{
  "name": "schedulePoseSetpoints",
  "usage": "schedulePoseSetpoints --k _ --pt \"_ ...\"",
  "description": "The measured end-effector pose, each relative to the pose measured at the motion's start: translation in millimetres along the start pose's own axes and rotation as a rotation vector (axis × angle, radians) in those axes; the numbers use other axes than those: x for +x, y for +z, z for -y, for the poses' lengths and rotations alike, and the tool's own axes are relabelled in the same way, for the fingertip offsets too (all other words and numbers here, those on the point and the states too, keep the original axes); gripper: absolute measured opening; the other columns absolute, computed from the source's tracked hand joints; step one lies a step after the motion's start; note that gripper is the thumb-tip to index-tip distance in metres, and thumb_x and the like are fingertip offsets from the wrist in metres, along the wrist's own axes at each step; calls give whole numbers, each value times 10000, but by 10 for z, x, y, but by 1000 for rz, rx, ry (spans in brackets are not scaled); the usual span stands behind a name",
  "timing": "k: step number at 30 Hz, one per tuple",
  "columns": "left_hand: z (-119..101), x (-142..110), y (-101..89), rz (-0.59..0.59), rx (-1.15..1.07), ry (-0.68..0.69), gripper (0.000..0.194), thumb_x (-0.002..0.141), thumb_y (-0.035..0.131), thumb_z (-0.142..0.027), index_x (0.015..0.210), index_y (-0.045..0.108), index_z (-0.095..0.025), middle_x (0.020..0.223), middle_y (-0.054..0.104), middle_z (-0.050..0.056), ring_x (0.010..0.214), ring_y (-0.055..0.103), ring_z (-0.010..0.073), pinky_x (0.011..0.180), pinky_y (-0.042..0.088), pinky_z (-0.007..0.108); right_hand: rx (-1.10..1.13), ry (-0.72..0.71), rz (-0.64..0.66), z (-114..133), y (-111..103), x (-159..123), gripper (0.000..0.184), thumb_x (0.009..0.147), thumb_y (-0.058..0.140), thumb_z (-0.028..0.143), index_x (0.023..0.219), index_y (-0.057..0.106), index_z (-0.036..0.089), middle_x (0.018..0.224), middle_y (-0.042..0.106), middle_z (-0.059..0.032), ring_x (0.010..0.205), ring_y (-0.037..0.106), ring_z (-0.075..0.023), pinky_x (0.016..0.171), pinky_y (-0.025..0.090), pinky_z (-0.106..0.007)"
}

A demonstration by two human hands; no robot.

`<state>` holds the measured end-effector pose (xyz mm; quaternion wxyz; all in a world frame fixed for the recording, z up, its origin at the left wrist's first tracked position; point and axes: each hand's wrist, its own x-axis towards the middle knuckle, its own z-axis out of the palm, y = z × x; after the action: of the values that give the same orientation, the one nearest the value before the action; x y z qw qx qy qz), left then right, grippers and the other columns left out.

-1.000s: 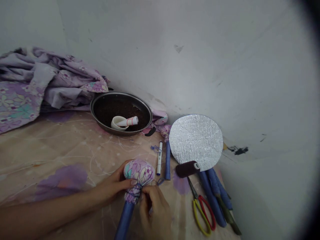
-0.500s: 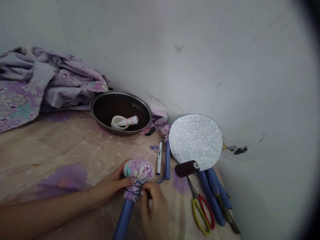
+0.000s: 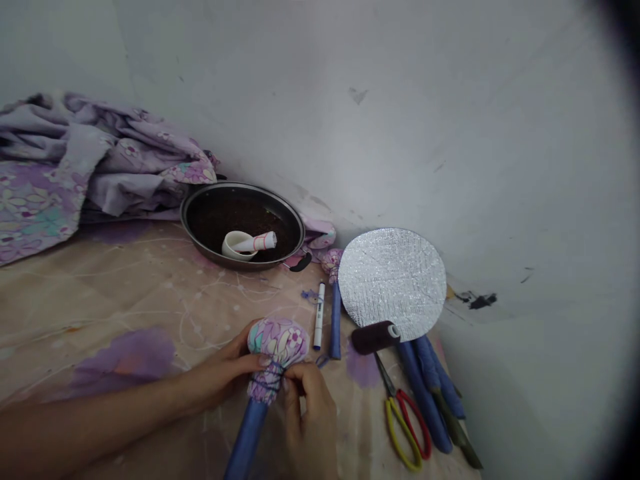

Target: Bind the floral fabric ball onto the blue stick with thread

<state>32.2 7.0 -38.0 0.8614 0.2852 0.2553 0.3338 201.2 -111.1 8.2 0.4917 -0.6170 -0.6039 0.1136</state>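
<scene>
My left hand (image 3: 227,370) grasps the padded stick (image 3: 277,340), its thumb lying across the front where the floral head narrows and its fingers going behind. The stick tilts, with the rounded head at the top and the blue shaft (image 3: 247,437) running down out of view. Dark cord (image 3: 269,381) is wound around the gathered cloth at the neck. My right hand (image 3: 311,420) is curled at the right side of that neck, forefinger and thumb drawn close together against the binding; I cannot tell whether they pinch the cord. The padded stick is above the patterned cover (image 3: 150,287) of the counter, in front of me.

Just beyond my right hand lie a white marker (image 3: 319,317) and, beside it, a second blue stick (image 3: 335,327) with a floral head. Farther right, a dark spool (image 3: 370,338) lies at the lower edge of a silvery disc (image 3: 393,283). Below the spool are scissors (image 3: 407,433) with one yellow and one red handle, next to several blue-wrapped rods (image 3: 425,397). Toward the wall sits a dark pan (image 3: 240,265) holding a white cup (image 3: 230,249) with a rolled paper (image 3: 264,241) leaning out; floral fabric (image 3: 115,157) is heaped to its left.
</scene>
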Motion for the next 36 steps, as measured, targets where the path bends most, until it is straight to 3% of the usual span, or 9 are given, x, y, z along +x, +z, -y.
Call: schedulePoseSetpoints --k 5,10,16,28,34,36 --pt "-96 -41 86 -3 20 1 813 747 1235 -429 1472 892 -301 1256 919 55 1213 802 328 1052 615 422 -5 78 -35 -29 64 -34 279 1266 571 199 1090 748 323 936 807 -1 783 796 -236 732 625 -283" --pt "-226 -108 158 -29 46 -7 649 787 1213 -387 1368 932 -310 1189 925 12 1255 826 350 1090 634 421 19 89 -38 -62 73 -42 245 1263 596 219 1130 769 329 939 820 13 777 808 -225 734 641 -270" --pt "-208 -80 183 -41 23 -23 773 717 1254 -419 1395 909 -280 1179 933 37 1113 822 296 977 641 384 32 62 -16 -69 54 -61 251 1301 572 239 1165 765 324 962 825 -1 785 811 -222 740 638 -268" --pt "68 -5 -95 -5 7 5 925 701 1249 -464 1527 857 -320 1230 931 41 1243 808 346 1085 632 443 22 102 20 76 19 -74 271 1246 589 141 1186 785 318 1016 857 -10 863 854 -222 816 679 -278" --pt "-114 -72 87 -55 34 -21 885 674 1220 -411 1464 842 -278 1142 912 31 1153 817 329 992 621 411 63 98 -55 38 126 -151 233 1286 628 223 1206 815 337 1042 872 -2 894 861 -229 840 688 -283" --pt "-209 -112 168 -55 56 -61 820 704 1183 -386 1444 848 -274 1205 925 41 1164 819 316 981 616 390 80 67 -79 27 163 -169 235 1303 622 243 1213 816 340 1032 866 -1 874 854 -227 823 682 -283"
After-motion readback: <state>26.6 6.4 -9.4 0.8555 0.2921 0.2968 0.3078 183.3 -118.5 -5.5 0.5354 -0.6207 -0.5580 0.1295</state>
